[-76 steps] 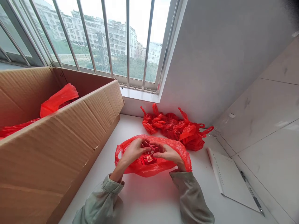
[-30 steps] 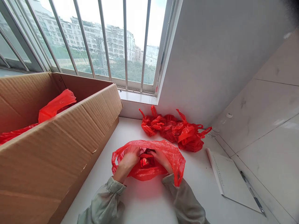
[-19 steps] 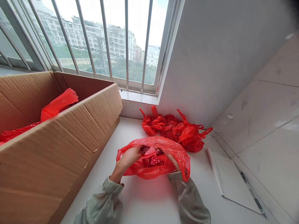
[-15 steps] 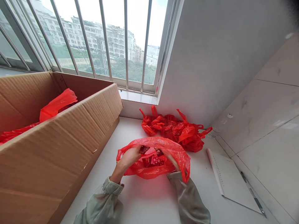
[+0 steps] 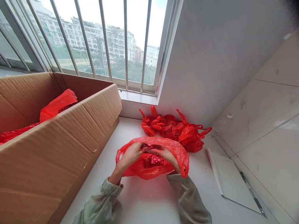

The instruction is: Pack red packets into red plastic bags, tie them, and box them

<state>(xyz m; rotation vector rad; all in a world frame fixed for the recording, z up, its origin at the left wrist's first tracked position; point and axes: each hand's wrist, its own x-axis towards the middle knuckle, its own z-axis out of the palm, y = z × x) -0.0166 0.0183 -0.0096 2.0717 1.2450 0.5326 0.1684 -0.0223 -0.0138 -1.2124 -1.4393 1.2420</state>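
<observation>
A red plastic bag lies on the white table with its mouth spread wide toward me. Small dark-red and pink patterned packets are inside it. My left hand reaches in from the left, its thumb stretched toward the middle and its other fingers partly hidden among the packets. From the right comes my right hand, thumb also extended, wrist against the bag's rim. Both hands look open and touch the contents from either side. One bag handle hangs by my right wrist.
Several tied red bags are heaped behind, against the wall. A large cardboard box on the left holds more red plastic. To the right lie a notebook and a pen. A barred window is ahead.
Both hands have shifted in the bag, and their thumbs now show clearly above the packets. A pink piece visible between them before is now covered. The right-hand bag handle has moved slightly.
</observation>
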